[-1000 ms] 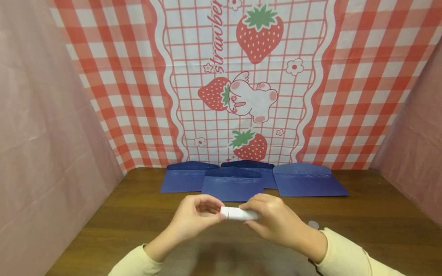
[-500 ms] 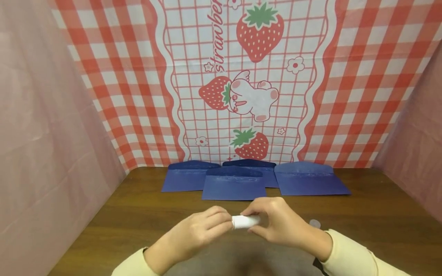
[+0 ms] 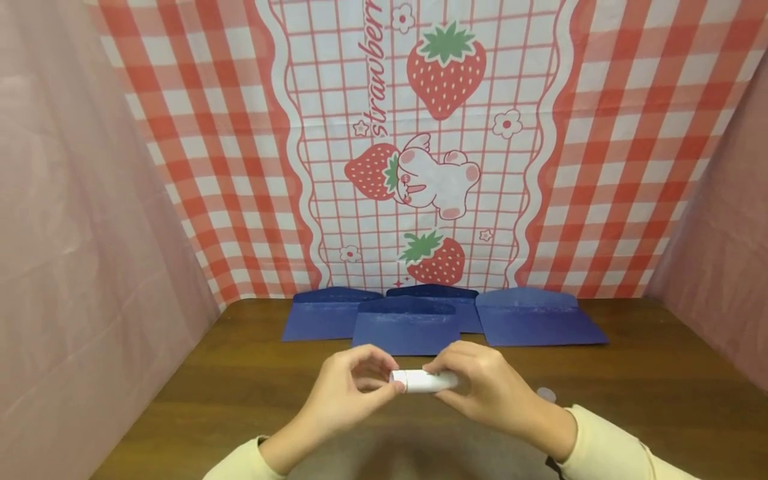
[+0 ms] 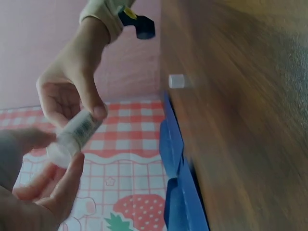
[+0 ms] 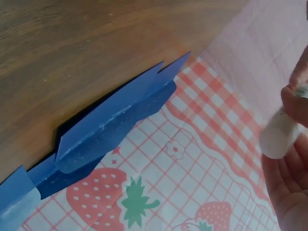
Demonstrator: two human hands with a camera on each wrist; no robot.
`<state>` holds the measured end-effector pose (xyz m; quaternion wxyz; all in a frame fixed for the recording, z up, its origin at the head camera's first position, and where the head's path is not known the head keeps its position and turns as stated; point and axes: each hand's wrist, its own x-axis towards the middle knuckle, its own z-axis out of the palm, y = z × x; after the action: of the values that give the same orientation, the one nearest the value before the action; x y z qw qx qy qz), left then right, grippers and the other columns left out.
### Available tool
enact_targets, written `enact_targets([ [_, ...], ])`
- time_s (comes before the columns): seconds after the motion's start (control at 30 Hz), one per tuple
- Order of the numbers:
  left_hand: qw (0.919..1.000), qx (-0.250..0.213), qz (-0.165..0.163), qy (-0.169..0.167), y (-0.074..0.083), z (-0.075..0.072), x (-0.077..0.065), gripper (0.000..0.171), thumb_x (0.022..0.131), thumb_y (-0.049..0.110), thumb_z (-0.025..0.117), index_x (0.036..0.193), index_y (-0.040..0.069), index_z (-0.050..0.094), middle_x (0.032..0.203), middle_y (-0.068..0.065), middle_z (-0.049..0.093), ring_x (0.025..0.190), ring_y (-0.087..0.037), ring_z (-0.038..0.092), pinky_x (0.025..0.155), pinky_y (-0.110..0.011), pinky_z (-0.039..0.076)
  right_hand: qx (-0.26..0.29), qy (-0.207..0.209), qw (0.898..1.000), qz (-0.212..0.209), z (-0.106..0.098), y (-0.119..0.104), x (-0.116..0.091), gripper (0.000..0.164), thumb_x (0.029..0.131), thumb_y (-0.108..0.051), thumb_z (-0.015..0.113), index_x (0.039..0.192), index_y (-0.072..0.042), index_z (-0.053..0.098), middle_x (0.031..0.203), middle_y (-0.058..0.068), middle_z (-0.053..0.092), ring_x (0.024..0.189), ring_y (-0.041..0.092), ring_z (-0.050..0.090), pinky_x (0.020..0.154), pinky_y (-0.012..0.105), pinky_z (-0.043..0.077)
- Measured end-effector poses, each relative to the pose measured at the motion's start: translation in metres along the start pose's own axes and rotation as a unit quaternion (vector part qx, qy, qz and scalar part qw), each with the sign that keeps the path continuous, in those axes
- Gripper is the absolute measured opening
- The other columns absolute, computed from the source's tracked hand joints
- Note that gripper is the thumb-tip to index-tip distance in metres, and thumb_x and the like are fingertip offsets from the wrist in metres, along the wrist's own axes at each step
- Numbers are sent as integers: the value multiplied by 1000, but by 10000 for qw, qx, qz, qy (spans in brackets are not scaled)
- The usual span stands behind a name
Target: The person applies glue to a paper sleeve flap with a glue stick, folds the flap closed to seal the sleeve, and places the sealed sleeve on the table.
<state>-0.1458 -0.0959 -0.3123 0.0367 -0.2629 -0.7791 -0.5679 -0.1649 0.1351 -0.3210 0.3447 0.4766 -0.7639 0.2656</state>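
Observation:
Above the near part of the table, a white glue stick [image 3: 425,381] lies roughly level between both hands. My left hand [image 3: 343,388] pinches its left end with thumb and fingertips. My right hand [image 3: 489,383] grips the other end of the barrel, covering part of it. A barcode label shows on the barrel of the glue stick [image 4: 79,130] in the left wrist view. On the table, beyond my right wrist, stands a small translucent cap [image 3: 546,394]; the left wrist view also shows this cap [image 4: 176,81].
Several blue envelopes with raised flaps lie along the back of the wooden table [image 3: 240,360], among them a front one [image 3: 405,337] and a right one [image 3: 540,327]. Whitish smears mark their flaps. Behind them hangs a strawberry-patterned cloth [image 3: 324,167], with pink cloth at both sides.
My left hand turned over the glue stick's end, knuckles up, then rolled back to a thumb-and-finger pinch. The glue stick has shifted slightly right and nearer. Envelopes and cap stay put.

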Motion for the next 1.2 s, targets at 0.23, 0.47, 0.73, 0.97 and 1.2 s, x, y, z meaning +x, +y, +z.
enact_targets([
  [0.23, 9369, 1602, 3107, 2, -11, -2, 1, 26, 67, -5, 77, 87, 7, 67, 90, -4, 69, 86, -11, 66, 79, -18, 55, 543, -312, 9977, 273, -4, 0, -2, 36, 59, -5, 88, 91, -12, 72, 84, -3, 72, 75, 6, 63, 66, 9, 48],
  [0.47, 8196, 2936, 4919, -127, -14, -4, 2, 23, 72, -4, 72, 92, 6, 64, 96, -1, 66, 96, -14, 62, 91, -18, 50, 836, -774, 9915, 631, -6, -1, -4, 30, 64, -13, 88, 90, -14, 74, 83, -4, 73, 74, 0, 62, 63, 8, 47],
  [0.73, 9865, 996, 1290, 125, -7, 3, -6, 25, 79, 13, 77, 99, 5, 64, 95, -8, 69, 85, -8, 68, 77, -18, 56, 270, -111, 9993, 236, -3, -2, -7, 38, 56, -3, 88, 88, -14, 70, 83, -5, 69, 75, 5, 60, 68, 9, 47],
  [0.97, 9963, -579, -629, -55, 2, 0, -9, 26, 82, 10, 71, 96, -10, 64, 92, -28, 68, 71, 0, 64, 68, -17, 55, 13, 171, 9998, 59, -1, -8, -5, 36, 57, -5, 86, 88, -15, 69, 85, -7, 66, 78, 3, 58, 71, 9, 47],
  [1.2, 9975, -378, -560, 201, 0, 0, -7, 19, 77, 3, 74, 91, -6, 67, 89, -23, 70, 72, -1, 64, 69, -17, 56, 152, 141, 9998, -23, -2, -9, -1, 39, 55, -8, 88, 90, -15, 70, 85, -6, 68, 77, 4, 60, 71, 10, 47],
])
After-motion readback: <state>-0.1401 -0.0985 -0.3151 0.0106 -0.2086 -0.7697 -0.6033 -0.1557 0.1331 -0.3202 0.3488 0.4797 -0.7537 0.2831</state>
